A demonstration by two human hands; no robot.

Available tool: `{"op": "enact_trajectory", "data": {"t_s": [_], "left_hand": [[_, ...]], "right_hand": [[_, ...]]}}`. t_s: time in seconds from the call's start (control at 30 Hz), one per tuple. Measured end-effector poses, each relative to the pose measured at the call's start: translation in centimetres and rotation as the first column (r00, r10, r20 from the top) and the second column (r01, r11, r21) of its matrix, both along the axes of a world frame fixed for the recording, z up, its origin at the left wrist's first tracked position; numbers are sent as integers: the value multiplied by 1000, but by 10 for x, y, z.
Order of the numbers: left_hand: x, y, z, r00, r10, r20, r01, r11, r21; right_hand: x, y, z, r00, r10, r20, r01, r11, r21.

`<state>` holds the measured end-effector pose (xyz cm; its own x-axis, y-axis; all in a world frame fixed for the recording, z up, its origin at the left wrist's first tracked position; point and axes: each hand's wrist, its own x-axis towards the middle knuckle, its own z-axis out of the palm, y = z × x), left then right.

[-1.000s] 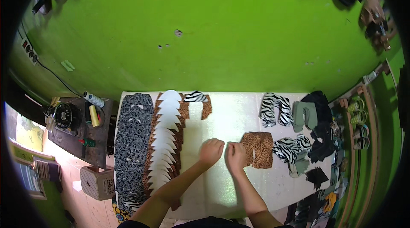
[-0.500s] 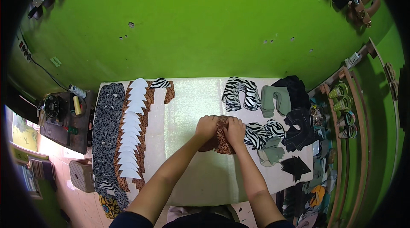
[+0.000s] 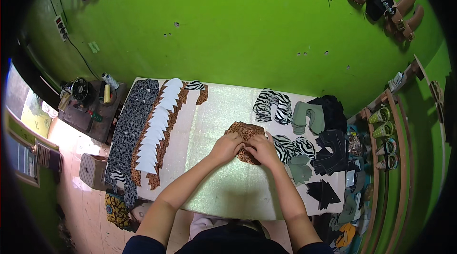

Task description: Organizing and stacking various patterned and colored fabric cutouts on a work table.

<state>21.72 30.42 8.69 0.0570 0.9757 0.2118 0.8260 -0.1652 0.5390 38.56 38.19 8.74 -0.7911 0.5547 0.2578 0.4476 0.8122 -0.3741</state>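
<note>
Brown leopard-print fabric pieces (image 3: 245, 130) lie bunched on the table's middle, beneath my two hands. My left hand (image 3: 228, 146) grips their near left part with its fingers curled. Close beside it, my right hand (image 3: 263, 149) has its fingers bent onto the same fabric, the thumb turned toward the left hand. Part of the fabric is hidden under the fingers. Just right of my right hand lie zebra-print pieces (image 3: 301, 147), with green cut pieces (image 3: 300, 169) nearer to me.
A long row of white pointed pieces (image 3: 155, 132) overlaps leopard-print ones on the table's left, beside a grey patterned stack (image 3: 131, 125). Black pieces (image 3: 329, 151) and a curved green stack (image 3: 308, 117) sit at right. A sewing-thread cone (image 3: 110, 81) stands on a side table.
My hands have come a little nearer to me and closer together on the leopard-print fabric, and more of its far part now shows. The whole view has shifted and tilted.
</note>
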Motion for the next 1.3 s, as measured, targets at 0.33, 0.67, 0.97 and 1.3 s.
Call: {"op": "enact_trajectory", "data": {"t_s": [0.33, 0.67, 0.97, 1.3], "left_hand": [[14, -77, -26, 930, 130, 345, 38, 897, -441], [35, -69, -67, 921, 390, -29, -375, 860, -346], [66, -40, -38, 969, 192, 156, -93, 867, -489], [92, -54, -15, 887, 225, 403, -56, 919, -390]], "right_hand": [[59, -52, -43, 989, -68, -135, -104, 339, -935], [67, -61, -48, 885, -461, 67, 452, 816, -361], [89, 42, -44, 684, -713, 153, 724, 689, -33], [88, 24, -29, 809, -572, -135, 573, 819, -37]]}}
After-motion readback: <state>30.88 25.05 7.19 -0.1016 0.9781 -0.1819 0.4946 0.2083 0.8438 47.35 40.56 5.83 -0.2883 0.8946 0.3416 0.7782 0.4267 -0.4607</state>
